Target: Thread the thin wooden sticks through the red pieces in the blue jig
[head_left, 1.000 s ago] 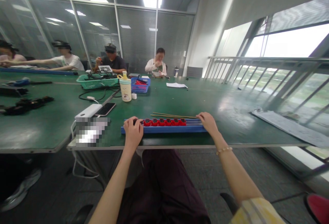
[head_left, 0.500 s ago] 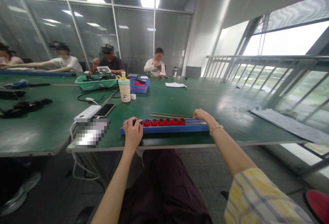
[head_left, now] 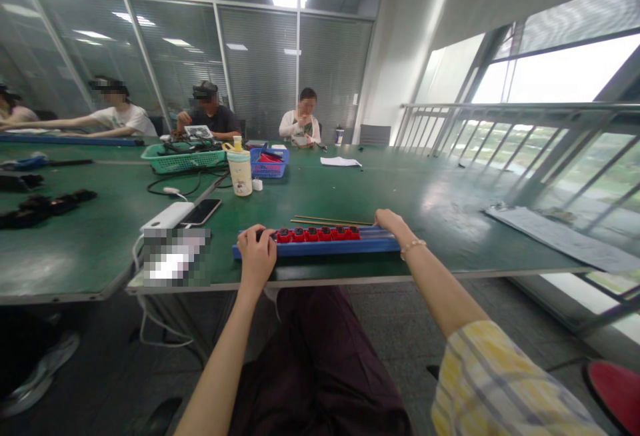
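Observation:
A long blue channel-shaped rail (head_left: 320,250) lies along the front of the green table. Inside it, several red blocks with dark tops (head_left: 313,234) form a row from the left toward the right. My left hand (head_left: 257,253) grips the rail's left end, its fingers bent over the top beside a small dark part. At the other end, my right hand (head_left: 392,221) has its fingers closed on the rail's far edge; their tips are partly hidden. Just behind the rail lie two thin sticks (head_left: 330,221).
To the left are a white power strip (head_left: 167,217), phone (head_left: 204,212) and cream bottle (head_left: 241,175). Green (head_left: 183,164) and blue (head_left: 270,168) baskets stand farther back. A clipboard with papers (head_left: 550,233) lies right. Several people sit across the table.
The view has shifted slightly. Both hands stay at the ends of the rail, and the red blocks keep their places in it.

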`<state>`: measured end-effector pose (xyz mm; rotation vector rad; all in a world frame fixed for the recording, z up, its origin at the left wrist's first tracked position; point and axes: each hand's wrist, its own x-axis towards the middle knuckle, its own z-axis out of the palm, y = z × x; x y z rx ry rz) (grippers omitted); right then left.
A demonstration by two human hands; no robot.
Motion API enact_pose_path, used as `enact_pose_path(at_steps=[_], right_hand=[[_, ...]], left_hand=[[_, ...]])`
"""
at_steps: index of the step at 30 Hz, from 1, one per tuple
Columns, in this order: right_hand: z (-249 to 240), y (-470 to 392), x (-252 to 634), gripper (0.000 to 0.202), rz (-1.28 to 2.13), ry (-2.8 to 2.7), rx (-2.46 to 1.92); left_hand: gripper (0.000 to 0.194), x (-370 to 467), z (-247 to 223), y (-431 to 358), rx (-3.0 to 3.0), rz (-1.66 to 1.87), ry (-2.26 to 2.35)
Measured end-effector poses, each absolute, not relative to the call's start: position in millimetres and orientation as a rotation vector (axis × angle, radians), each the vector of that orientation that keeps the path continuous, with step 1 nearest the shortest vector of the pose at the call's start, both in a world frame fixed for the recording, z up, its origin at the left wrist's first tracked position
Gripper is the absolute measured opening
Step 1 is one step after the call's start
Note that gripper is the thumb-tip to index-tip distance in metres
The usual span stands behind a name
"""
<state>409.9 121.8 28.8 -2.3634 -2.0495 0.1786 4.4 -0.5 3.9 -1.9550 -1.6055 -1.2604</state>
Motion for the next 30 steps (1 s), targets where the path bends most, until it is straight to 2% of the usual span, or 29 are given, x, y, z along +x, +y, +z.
enact_pose_path(at_steps=[23, 30], right_hand=[[28.9, 127.5, 409.0, 0.040, 0.173, -2.000, -2.507], [32.1, 124.9, 406.0, 0.041, 0.170, -1.980, -2.526]], left_hand=[[0.028, 5.0, 3.1, 1.6, -1.945, -1.239, -1.594], [0.028, 5.3, 3.3, 1.4, -1.948, -1.248, -1.596]])
